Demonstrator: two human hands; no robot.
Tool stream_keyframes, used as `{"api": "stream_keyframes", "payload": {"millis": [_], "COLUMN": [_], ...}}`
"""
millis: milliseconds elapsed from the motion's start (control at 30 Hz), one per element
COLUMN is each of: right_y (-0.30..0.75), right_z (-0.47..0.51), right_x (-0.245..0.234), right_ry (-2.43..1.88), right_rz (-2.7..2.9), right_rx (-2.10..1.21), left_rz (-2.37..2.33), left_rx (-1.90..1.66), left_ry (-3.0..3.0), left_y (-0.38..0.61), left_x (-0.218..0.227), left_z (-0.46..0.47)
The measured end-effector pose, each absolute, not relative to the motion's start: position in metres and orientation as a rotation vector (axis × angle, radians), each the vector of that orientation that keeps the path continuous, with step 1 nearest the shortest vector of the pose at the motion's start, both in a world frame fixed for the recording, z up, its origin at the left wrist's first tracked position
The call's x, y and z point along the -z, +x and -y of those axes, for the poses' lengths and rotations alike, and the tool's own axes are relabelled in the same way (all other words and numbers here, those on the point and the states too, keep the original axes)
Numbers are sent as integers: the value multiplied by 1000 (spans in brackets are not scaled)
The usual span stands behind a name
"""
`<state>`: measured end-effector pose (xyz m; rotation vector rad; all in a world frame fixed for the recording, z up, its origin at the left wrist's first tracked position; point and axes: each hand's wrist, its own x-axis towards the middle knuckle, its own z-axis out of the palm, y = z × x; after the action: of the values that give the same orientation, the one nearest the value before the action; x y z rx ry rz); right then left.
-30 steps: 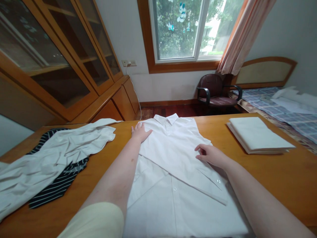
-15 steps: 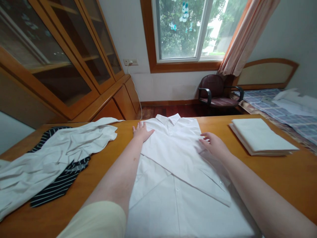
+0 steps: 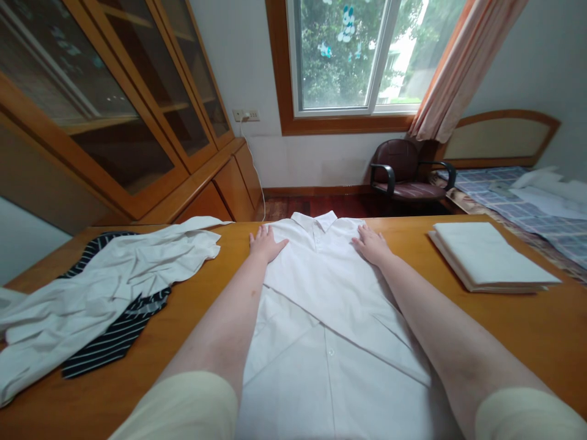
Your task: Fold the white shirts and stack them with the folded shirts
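A white button-up shirt [image 3: 316, 287] lies flat on the wooden table, its collar toward the far edge. Both sleeves are folded across its front, one crossing over the other. My left hand [image 3: 267, 244] rests on the shirt's left shoulder edge, fingers spread. On the opposite shoulder edge lies my right hand [image 3: 372, 244], flat with its fingers apart. Neither hand grips the cloth. The lower end of the shirt runs out of view at the bottom.
A crumpled white garment [image 3: 123, 269] and a black striped tie [image 3: 110, 342] lie on the table [image 3: 206, 330] at left. At right is a stack of folded white cloth [image 3: 490, 253]. Beyond stand a glass-front cabinet [image 3: 183, 153], an armchair [image 3: 398, 168] and a bed [image 3: 518, 189].
My right hand has moved up and inward from beside the shirt's right edge and now lies on the shoulder. My left hand stays on its shoulder. The view has shifted slightly.
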<state>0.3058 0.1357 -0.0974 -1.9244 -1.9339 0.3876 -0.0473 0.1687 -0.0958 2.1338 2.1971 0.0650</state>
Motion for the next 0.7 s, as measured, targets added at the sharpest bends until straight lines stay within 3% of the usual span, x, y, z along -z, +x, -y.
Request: {"api": "stream_keyframes", "payload": {"millis": [333,467,700], "right_y": [361,360,356], "right_z": [-142,-139,-128], "right_x": [109,107,93], "right_ry": [-1502,-1569,-1858], "right_rz": [1063,1094,1453], "right_rx": [-781,-766,-539], "left_rz": [-2003,-1844,-1959], "left_rx": [-295,-98,167], "left_ry": [2371,2357,2340], "left_y": [-13,9,-27], "left_x": [55,40,39], "left_z": [-126,-78,13]}}
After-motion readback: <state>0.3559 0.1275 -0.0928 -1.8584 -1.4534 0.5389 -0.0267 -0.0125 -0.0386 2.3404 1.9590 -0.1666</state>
